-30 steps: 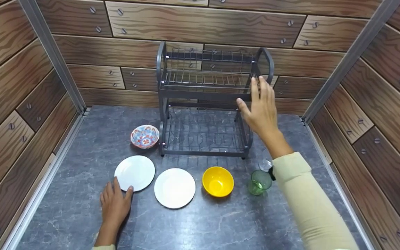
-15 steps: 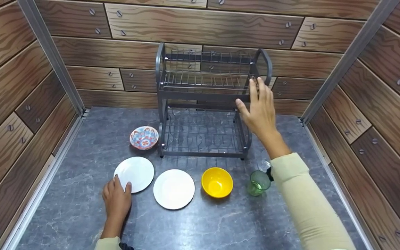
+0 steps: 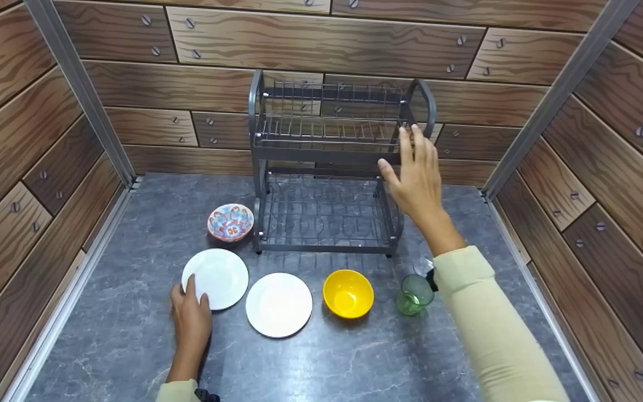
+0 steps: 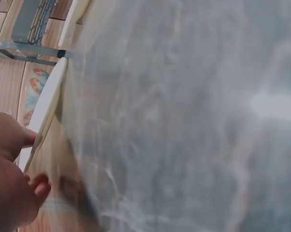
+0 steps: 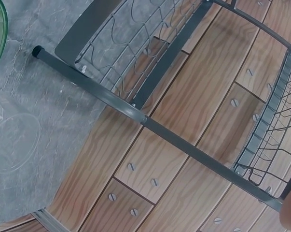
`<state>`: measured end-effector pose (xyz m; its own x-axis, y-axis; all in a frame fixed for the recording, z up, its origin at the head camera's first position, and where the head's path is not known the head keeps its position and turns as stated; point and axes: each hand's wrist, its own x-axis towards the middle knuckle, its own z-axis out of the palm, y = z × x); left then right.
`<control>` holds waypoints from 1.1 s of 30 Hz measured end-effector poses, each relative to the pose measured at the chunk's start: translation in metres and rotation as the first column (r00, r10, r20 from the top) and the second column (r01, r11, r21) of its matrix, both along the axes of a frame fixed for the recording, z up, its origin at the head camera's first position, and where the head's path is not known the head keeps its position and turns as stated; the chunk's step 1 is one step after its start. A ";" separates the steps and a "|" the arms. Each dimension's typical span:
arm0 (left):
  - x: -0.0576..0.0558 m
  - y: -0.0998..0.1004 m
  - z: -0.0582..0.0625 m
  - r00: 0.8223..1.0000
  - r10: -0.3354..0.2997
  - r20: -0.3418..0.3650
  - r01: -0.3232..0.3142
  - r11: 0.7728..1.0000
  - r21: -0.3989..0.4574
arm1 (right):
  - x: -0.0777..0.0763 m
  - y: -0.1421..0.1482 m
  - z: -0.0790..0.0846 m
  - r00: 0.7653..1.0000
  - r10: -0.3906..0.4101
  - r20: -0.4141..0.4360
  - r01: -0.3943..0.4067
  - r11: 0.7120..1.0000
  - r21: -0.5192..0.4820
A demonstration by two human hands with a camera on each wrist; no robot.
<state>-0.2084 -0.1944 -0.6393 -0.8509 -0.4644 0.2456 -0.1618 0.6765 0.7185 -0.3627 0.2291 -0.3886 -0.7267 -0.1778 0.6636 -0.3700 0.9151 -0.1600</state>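
Sleeves (image 3: pixel 500 329) of pale yellow cover your forearms, and a black band (image 3: pixel 207 395) sits at your left wrist; your left hand (image 3: pixel 192 318) grasps the left white plate (image 3: pixel 220 276) by its near rim, thumb and fingers pinching the edge; the left wrist view shows that plate tilted, its gripped rim raised off the grey marbled table (image 3: pixel 104 312), though whether its far rim touches down you cannot tell; just right of it the second white plate (image 3: pixel 279 305) lies flat on the table; next along stands the yellow bowl (image 3: pixel 348 294), upright, then the green glass (image 3: pixel 415 296) near your right forearm; behind that glass is a clear glass (image 5: pixel 15 142), hard to make out in the head view; beyond the left plate, just beside the rack's left side, sits the patterned bowl (image 3: pixel 230 222) in red, blue and white; your right hand (image 3: pixel 419 181) is stretched out farther, fingers released and extended, grasping nothing, at the upper right corner of the dark two-tier dish rack (image 3: pixel 327 248); how firmly they touch its frame you cannot tell; behind the rack rises the back wall (image 3: pixel 321 42) of wood-patterned panels, with grey metal posts (image 3: pixel 81 92) at its corners.
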 end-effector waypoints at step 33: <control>0.002 0.015 0.042 0.889 -0.033 -0.458 0.006 0.998 -0.059 | -0.001 -0.001 0.000 1.000 -0.010 0.012 0.010 1.000 -0.009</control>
